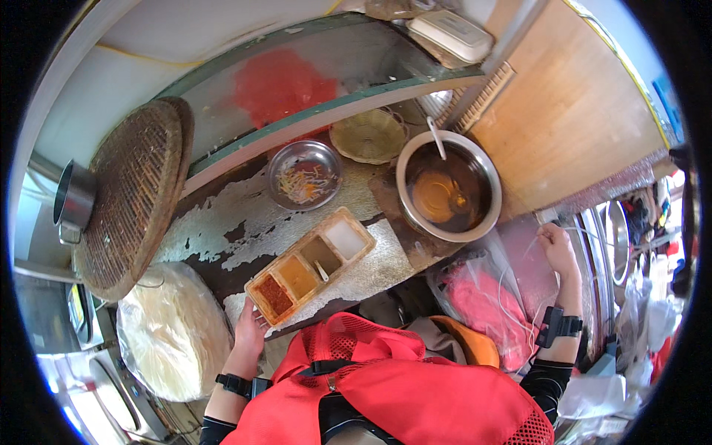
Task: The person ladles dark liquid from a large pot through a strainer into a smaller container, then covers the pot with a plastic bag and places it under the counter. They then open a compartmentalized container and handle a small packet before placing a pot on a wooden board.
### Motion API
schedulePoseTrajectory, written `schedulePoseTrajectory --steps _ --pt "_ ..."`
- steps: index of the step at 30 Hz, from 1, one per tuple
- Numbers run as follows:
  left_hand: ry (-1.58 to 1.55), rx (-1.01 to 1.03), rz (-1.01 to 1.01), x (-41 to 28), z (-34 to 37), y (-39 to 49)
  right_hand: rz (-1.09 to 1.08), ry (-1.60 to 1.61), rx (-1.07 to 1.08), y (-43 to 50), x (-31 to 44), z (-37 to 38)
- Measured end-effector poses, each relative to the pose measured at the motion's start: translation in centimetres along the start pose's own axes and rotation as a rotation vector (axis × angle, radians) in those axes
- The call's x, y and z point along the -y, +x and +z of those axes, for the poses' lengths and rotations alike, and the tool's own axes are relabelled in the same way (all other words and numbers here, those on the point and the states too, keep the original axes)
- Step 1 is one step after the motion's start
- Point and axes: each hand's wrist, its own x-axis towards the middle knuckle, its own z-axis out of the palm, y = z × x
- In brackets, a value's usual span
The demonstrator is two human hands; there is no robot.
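Observation:
My left hand [250, 332] is at the near left end of a seasoning box [311, 264], thumb at the end wall and fingers curled at the front corner. Its compartments hold red chilli paste [272, 295], an orange-yellow powder [297, 275], a brown seasoning with a small white spoon [321, 271], and a white granular seasoning [345, 239]. My right hand [556, 250] is raised at the right with its fingers closed around a thin white cord [578, 229]. Below that hand lies a clear plastic bag with pink contents [481, 300].
A steel bowl of shredded vegetables [305, 177], a woven basket [368, 136] and a large pot of brown liquid with a ladle [449, 186] stand behind the box. At left are round woven trays [130, 200], a saucepan [75, 194] and a plastic-wrapped pale stack [169, 334].

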Motion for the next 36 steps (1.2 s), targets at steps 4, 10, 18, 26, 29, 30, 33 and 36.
schedulePoseTrajectory --steps 4,10,18,26,29,30,33,36 --pt "0.043 -0.060 0.075 -0.9 -0.5 0.9 0.008 -0.097 -0.002 1.9 -0.9 0.8" --pt "0.158 -0.109 0.068 -2.3 -0.5 1.3 -0.052 -0.364 -0.201 2.8 0.6 3.3" --pt "0.336 -0.242 0.298 -3.6 0.6 0.4 -0.540 0.124 -0.224 -1.0 19.3 9.1" --pt "0.593 -0.310 0.685 -4.4 2.2 -0.3 -0.550 0.298 -0.064 14.7 38.3 28.9" --pt "0.479 -0.293 0.619 -4.0 1.8 -2.0 -0.441 0.312 -0.197 21.1 42.0 34.2" --pt "0.522 -0.316 0.587 -3.9 1.5 -2.6 -0.421 0.306 -0.178 22.5 42.6 35.8" --pt "0.544 -0.402 0.436 -3.3 0.6 -3.5 -0.583 0.238 0.011 22.8 45.6 40.6" --pt "0.518 -0.413 0.451 -2.9 0.3 -3.7 -0.718 0.030 0.151 21.7 46.4 42.2"
